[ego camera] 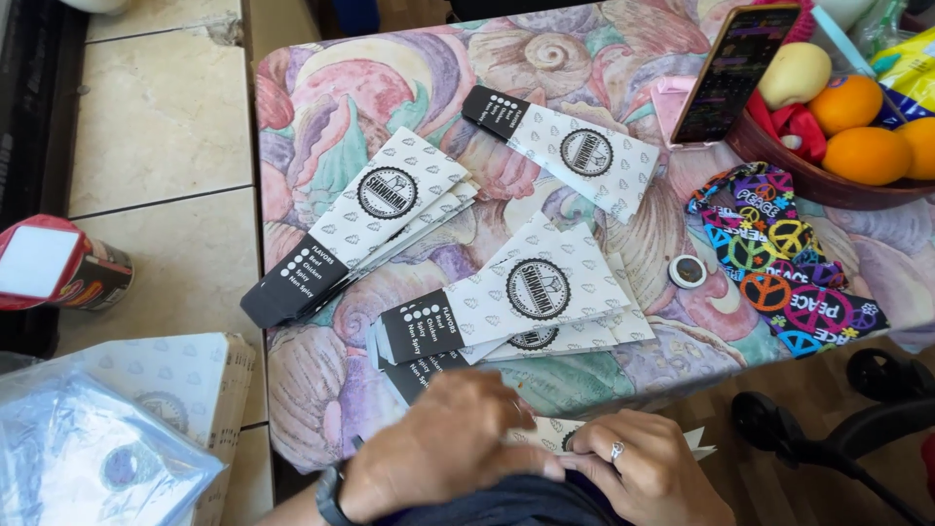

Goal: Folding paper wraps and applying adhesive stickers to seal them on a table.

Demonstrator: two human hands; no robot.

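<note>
Pinching a white paper sleeve (547,432) w/ both hands at bottom centre of frame, just past the near table edge. Left hand (443,443) lies over the sleeve's left part, fingers curled down on it; watch on that wrist. Right hand (643,466) presses on the sleeve's right part, fingertips (582,443) together on the paper, ring on one finger. Only a strip of the sleeve shows between the hands, plus a corner sticking out right of the right hand. Dark cloth sits below the hands, can't tell what it is.

Just above the hands: fanned stack of same sleeves (516,307), white w/ small pattern, round black logo, black end band. Second stack (360,224) left of centre, lying diagonal. Single sleeve (570,146) upper centre, apart from both.

All on a table w/ pastel shell-print cloth (390,93). Small round cap-like item (688,271) right of the middle stack. Multicolour peace-sign fabric (779,263) further right. Upper right: phone (735,68) propped against a dark bowl (779,161) holding oranges (862,131).

Lower left of frame: open box (209,390) w/ clear plastic bag (93,453) in front of it, standing on tile floor (161,117). Red can-like item (58,263) at left edge.
</note>
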